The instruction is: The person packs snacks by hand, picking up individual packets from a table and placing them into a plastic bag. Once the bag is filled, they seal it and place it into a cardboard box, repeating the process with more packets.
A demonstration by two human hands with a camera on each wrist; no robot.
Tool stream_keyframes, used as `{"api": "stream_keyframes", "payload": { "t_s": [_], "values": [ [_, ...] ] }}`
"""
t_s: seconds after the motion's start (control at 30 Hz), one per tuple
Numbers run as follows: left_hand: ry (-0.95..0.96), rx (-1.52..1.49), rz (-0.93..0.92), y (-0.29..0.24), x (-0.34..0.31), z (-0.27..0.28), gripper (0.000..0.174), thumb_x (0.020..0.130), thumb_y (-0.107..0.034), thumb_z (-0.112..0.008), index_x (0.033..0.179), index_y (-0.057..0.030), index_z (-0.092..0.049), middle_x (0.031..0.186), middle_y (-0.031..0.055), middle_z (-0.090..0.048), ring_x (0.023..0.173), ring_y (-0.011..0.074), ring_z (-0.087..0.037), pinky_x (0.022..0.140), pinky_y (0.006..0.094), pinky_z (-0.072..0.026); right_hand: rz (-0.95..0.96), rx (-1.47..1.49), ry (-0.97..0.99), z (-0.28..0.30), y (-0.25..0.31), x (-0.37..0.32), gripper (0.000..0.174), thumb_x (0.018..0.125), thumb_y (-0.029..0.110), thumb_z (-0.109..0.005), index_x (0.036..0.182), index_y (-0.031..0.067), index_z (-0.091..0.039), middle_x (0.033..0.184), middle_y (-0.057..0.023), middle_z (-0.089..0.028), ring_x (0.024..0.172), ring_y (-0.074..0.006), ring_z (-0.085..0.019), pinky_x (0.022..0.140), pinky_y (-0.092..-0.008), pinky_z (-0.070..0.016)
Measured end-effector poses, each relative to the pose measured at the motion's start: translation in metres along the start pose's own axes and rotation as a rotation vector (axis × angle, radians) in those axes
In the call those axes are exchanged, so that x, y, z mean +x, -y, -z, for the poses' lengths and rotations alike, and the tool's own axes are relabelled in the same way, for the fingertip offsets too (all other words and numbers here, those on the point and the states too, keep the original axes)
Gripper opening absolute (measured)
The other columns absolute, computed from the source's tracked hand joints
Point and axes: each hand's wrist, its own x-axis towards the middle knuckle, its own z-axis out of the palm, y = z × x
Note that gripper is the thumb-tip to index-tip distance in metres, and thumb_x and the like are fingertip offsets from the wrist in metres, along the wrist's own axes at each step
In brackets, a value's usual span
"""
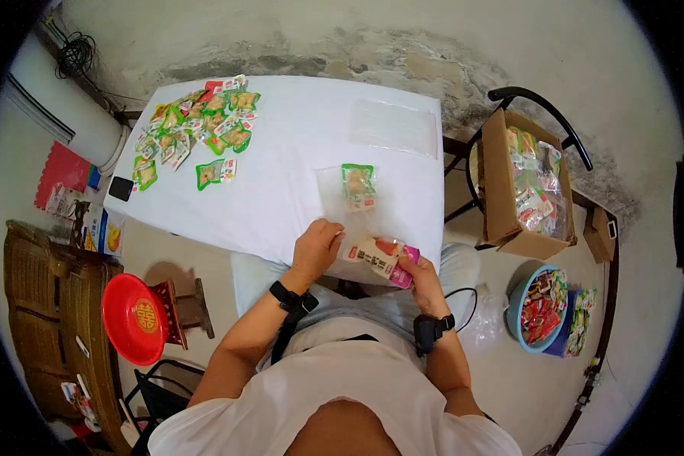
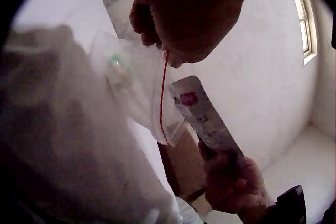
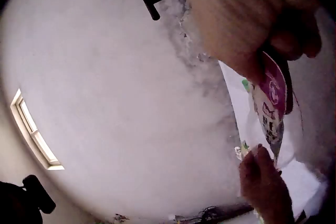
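Note:
My left hand (image 1: 316, 249) pinches the edge of a clear zip bag (image 1: 330, 190), whose red zip line shows in the left wrist view. Inside the bag, toward its far end, lies a green-edged snack packet (image 1: 359, 187). Between thumb and fingers, my right hand (image 1: 427, 289) holds a snack packet (image 1: 384, 260) with a purple end and white printed front. This packet points at the bag's mouth, and its far end overlaps the bag in the head view. In the right wrist view the packet's purple end (image 3: 275, 85) sits under the right thumb.
Several green snack packets (image 1: 194, 121) are heaped on the white-covered table (image 1: 281, 167), near a black phone (image 1: 120, 188). Flat clear bags (image 1: 394, 128) lie at the back right. A carton of packets (image 1: 501, 175) stands on a chair; a blue basin (image 1: 517, 311) is on the floor.

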Motion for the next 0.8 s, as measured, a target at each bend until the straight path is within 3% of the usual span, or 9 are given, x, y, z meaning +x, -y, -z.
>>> {"api": "stream_keyframes", "payload": {
  "t_s": [0.1, 0.2, 0.27, 0.37, 0.43, 0.53, 0.6, 0.7, 0.8],
  "values": [
    [-0.015, -0.015, 0.012, 0.000, -0.004, 0.000, 0.010, 0.077, -0.010, -0.062, 0.086, -0.0074, -0.059, 0.076, 0.0082, -0.054, 0.073, 0.0276, -0.055, 0.060, 0.0354, -0.0467, -0.038, 0.028, -0.006, -0.002, -0.001, 0.002, 0.029, 0.089, 0.016, -0.053, 0.112, -0.0025, -0.055, 0.098, -0.0080, -0.065, 0.081, -0.0132, -0.063, 0.075, -0.0255, -0.0501],
    [-0.003, -0.048, 0.046, -0.003, -0.006, -0.007, 0.010, 0.078, -0.010, -0.062, 0.087, -0.0075, -0.059, 0.078, 0.0085, -0.054, 0.074, 0.0275, -0.056, 0.060, 0.0353, -0.0470, 0.070, 0.088, -0.048, -0.028, -0.009, 0.005, 0.026, 0.089, 0.017, -0.053, 0.111, 0.0017, -0.054, 0.089, -0.0034, -0.064, 0.067, -0.0097, -0.060, 0.066, -0.0258, -0.0501],
    [-0.018, -0.072, 0.023, -0.007, -0.006, -0.012, 0.010, 0.077, -0.009, -0.061, 0.088, -0.0079, -0.060, 0.079, 0.0088, -0.055, 0.074, 0.0277, -0.056, 0.060, 0.0353, -0.0471, -0.105, 0.081, -0.021, -0.041, -0.011, 0.005, 0.018, 0.090, 0.017, -0.052, 0.104, 0.0064, -0.052, 0.076, 0.0008, -0.058, 0.053, -0.0070, -0.048, 0.056, -0.0259, -0.0462],
    [-0.025, -0.098, -0.008, -0.007, -0.012, -0.020, 0.013, 0.077, -0.009, -0.061, 0.090, -0.0084, -0.062, 0.080, 0.0092, -0.055, 0.074, 0.0284, -0.056, 0.062, 0.0358, -0.0472, -0.050, 0.136, 0.001, -0.064, -0.017, 0.023, 0.012, 0.089, 0.018, -0.052, 0.097, 0.0085, -0.053, 0.068, 0.0027, -0.050, 0.047, -0.0068, -0.037, 0.051, -0.0251, -0.0413],
    [-0.025, -0.100, -0.015, -0.008, -0.014, -0.023, 0.014, 0.077, -0.008, -0.060, 0.091, -0.0085, -0.062, 0.081, 0.0094, -0.055, 0.074, 0.0288, -0.055, 0.063, 0.0362, -0.0473, -0.053, 0.163, -0.025, -0.065, -0.022, 0.040, 0.011, 0.089, 0.018, -0.052, 0.096, 0.0087, -0.052, 0.068, 0.0019, -0.050, 0.047, -0.0076, -0.038, 0.051, -0.0260, -0.0415],
    [-0.018, -0.150, 0.008, -0.012, -0.013, -0.018, 0.017, 0.077, -0.007, -0.059, 0.093, -0.0093, -0.063, 0.082, 0.0092, -0.056, 0.076, 0.0292, -0.056, 0.065, 0.0371, -0.0474, -0.099, 0.089, 0.146, -0.060, -0.035, 0.074, 0.019, 0.090, 0.022, -0.052, 0.103, 0.0076, -0.054, 0.075, 0.0012, -0.054, 0.056, -0.0094, -0.047, 0.050, -0.0260, -0.0425],
    [-0.019, -0.127, -0.008, -0.010, -0.013, -0.017, 0.019, 0.077, -0.006, -0.059, 0.095, -0.0096, -0.063, 0.084, 0.0089, -0.057, 0.079, 0.0287, -0.056, 0.067, 0.0369, -0.0476, -0.101, 0.221, 0.129, -0.083, -0.011, 0.073, 0.022, 0.090, 0.018, -0.051, 0.108, 0.0067, -0.052, 0.089, -0.0026, -0.058, 0.073, -0.0115, -0.055, 0.062, -0.0269, -0.0470],
    [0.029, -0.187, 0.011, -0.006, -0.017, -0.019, 0.018, 0.078, -0.007, -0.058, 0.095, -0.0091, -0.063, 0.084, 0.0091, -0.058, 0.080, 0.0288, -0.057, 0.067, 0.0367, -0.0477, -0.123, 0.256, 0.185, -0.063, -0.045, 0.116, 0.027, 0.089, 0.016, -0.053, 0.113, 0.0051, -0.051, 0.098, -0.0053, -0.057, 0.085, -0.0132, -0.056, 0.067, -0.0275, -0.0482],
    [0.004, -0.202, 0.002, -0.002, -0.018, -0.021, 0.015, 0.080, -0.009, -0.059, 0.095, -0.0069, -0.064, 0.081, 0.0098, -0.059, 0.078, 0.0281, -0.058, 0.066, 0.0356, -0.0493, -0.085, 0.248, 0.180, -0.081, -0.026, 0.103, 0.030, 0.087, 0.014, -0.056, 0.115, 0.0044, -0.050, 0.096, -0.0071, -0.058, 0.083, -0.0147, -0.057, 0.066, -0.0275, -0.0483]
  ]
}}
